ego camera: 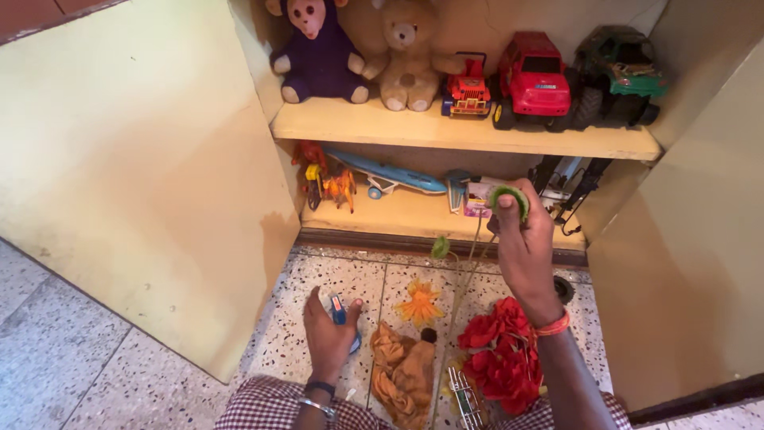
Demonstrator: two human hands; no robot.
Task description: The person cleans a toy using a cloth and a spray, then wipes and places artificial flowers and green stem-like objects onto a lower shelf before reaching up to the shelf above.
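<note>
My right hand is raised in front of the lower shelf and grips the green top of an artificial flower stem, whose thin stalks hang down toward the floor. Red artificial flowers lie on the floor beside my right forearm. Down on the speckled floor, my left hand closes on a small blue and white toy. Between the hands lie an orange doll and a yellow-orange flower.
An open cream cupboard: top shelf holds a purple monkey, a teddy bear, small and large red trucks, a green monster truck. Lower shelf holds a toy plane and small figures. Doors stand open both sides.
</note>
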